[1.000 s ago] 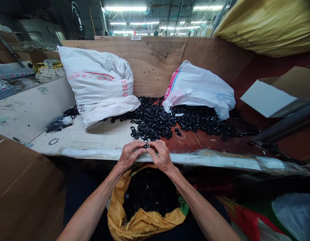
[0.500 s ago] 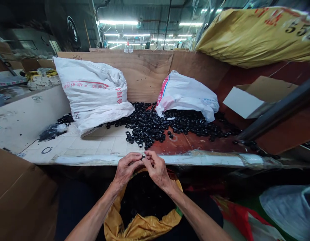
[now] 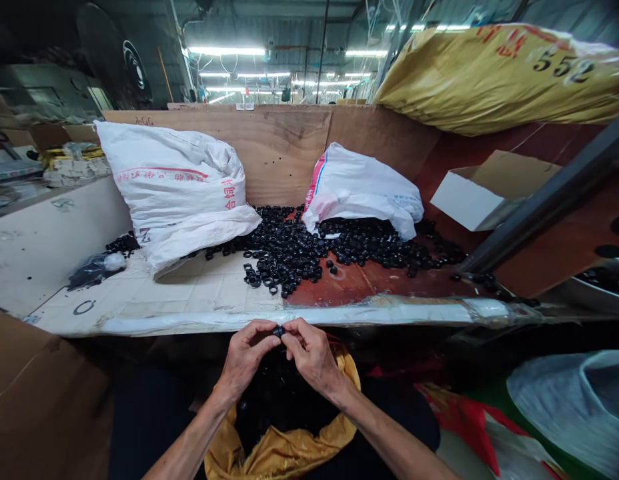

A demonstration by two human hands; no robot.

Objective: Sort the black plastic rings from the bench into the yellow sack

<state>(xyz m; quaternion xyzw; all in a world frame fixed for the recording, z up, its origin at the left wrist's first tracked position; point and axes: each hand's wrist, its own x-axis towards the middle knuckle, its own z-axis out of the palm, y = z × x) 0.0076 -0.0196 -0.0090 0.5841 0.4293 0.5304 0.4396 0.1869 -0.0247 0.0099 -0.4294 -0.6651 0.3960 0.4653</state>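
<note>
Between my fingertips is a small black ring-like part [image 3: 278,331], pinched from both sides. My left hand [image 3: 247,353] grips it with thumb and forefinger, and my right hand [image 3: 309,350] holds its other side the same way. Both hands are above an open yellow sack [image 3: 289,447] in my lap, which has dark contents inside. Just beyond lies a heap of black ring-like parts [image 3: 284,253], spread over the bench. Whether the held part is one piece or two pressed together I cannot tell.
A large white sack [image 3: 179,180] and a smaller white sack [image 3: 364,187] lie on the black parts. The bench's taped front edge [image 3: 189,321] runs before me. At right are a slanting dark bar [image 3: 549,200], an open carton [image 3: 469,197] and a yellow sack [image 3: 489,80].
The view has shifted slightly, so the bench things appear further left. My hands are a little lower and nearer the sack, and the black part between them shows more clearly.
</note>
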